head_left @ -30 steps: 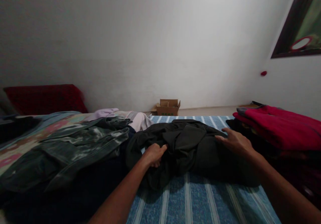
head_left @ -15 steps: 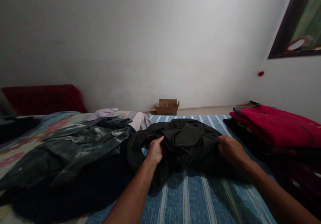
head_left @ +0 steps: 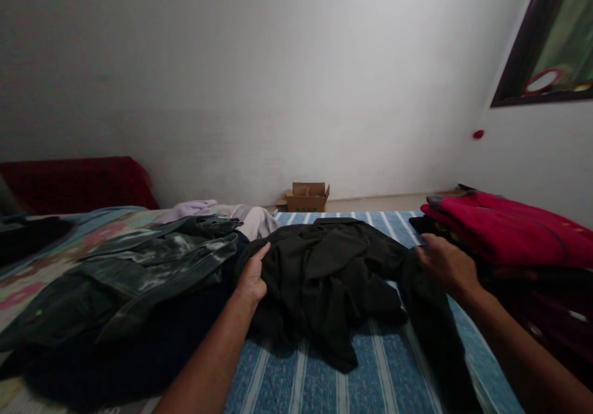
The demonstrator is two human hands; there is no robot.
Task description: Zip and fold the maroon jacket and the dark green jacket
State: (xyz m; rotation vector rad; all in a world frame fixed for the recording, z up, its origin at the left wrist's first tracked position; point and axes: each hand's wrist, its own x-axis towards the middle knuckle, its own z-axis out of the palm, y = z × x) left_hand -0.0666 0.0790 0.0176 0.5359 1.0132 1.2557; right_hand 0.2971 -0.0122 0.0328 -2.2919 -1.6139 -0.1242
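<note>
A crumpled dark long-sleeved garment (head_left: 324,266) lies across the blue striped bedcover (head_left: 319,383); whether it is a shirt or a jacket I cannot tell. My left hand (head_left: 254,278) is closed on its left edge, with the thumb pointing up and the other fingers partly hidden by cloth. On the far side, my right hand (head_left: 447,262) pinches its upper right part. From there a sleeve-like length of cloth hangs down and toward me. Beside my left hand is a heap of dark grey-green faded clothing (head_left: 157,272) over a navy cloth (head_left: 139,364).
A folded pink-red garment (head_left: 504,225) tops a stack of dark clothes at the right. Beyond the bed an open cardboard box (head_left: 306,199) stands by the wall. Pale cloths (head_left: 259,219) lie behind the left heap, and a dark red covered object (head_left: 78,182) is at the far left.
My left hand has moved left to the garment's edge, and my right hand has moved slightly right and up. The garment is more spread out, with a sleeve-like part now hanging at the right.
</note>
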